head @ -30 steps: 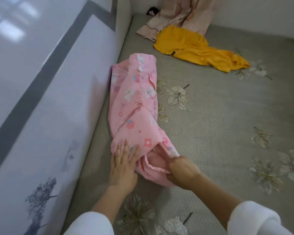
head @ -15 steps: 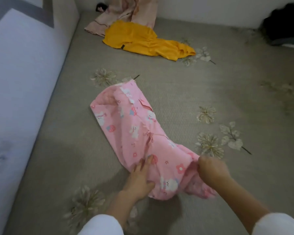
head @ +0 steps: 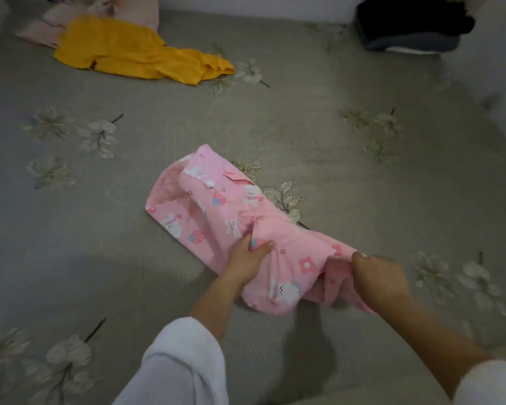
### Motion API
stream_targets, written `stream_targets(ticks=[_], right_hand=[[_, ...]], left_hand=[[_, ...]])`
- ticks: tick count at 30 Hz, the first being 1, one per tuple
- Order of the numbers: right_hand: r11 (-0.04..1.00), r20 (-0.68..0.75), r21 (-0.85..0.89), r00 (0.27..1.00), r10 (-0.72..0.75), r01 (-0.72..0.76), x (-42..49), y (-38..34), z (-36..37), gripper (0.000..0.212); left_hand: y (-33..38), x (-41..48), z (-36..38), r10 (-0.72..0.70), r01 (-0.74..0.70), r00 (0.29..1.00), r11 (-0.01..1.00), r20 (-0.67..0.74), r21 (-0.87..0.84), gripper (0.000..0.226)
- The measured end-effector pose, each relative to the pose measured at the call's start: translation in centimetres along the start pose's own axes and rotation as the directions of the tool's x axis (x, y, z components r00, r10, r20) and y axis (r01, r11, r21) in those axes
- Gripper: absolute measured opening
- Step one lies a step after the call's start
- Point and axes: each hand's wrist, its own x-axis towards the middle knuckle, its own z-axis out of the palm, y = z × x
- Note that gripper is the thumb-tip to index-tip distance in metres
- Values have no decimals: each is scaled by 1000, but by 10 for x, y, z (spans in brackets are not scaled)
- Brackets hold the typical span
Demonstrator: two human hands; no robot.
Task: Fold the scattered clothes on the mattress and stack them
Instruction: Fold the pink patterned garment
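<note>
The left hand (head: 247, 260) grasps a raised fold of the pink printed garment (head: 216, 206) about midway along it, pinching the cloth between thumb and fingers. At 3 o'clock from it, the right hand (head: 380, 277) has its knuckles up and fingers curled into the bunched near end of the same garment. Both forearms come in from 6 o'clock, each ending in a white sleeve, the left sleeve (head: 181, 361) and the right sleeve (head: 491, 384) at the bottom edge. The garment lies on the grey flower-patterned mattress (head: 333, 159), a long, loosely folded strip running from the hands toward 10 o'clock, with its far end flat and its near end crumpled between the two hands. It carries small white animals, strawberries and flowers. Well apart from it, toward 11 o'clock, a yellow garment (head: 123, 54) lies spread and unfolded, its far edge touching a pale pink cloth (head: 41, 33) that lies against the far wall. Toward 1 o'clock, in the far corner, sits a dark pile (head: 406, 21) of fabric on something grey; what it is cannot be told.
</note>
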Motion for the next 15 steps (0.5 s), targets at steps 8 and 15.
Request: stream_targets(ticks=[8, 15], right_hand=[[880, 330, 423, 941, 72, -216, -20, 19, 67, 25], [733, 519, 660, 807, -283, -167, -6, 2, 60, 32]], left_hand=[[-12, -41, -59, -58, 101, 900, 992, -431, 78, 30], [-78, -109, -171, -105, 407, 583, 896, -805, 178, 51]])
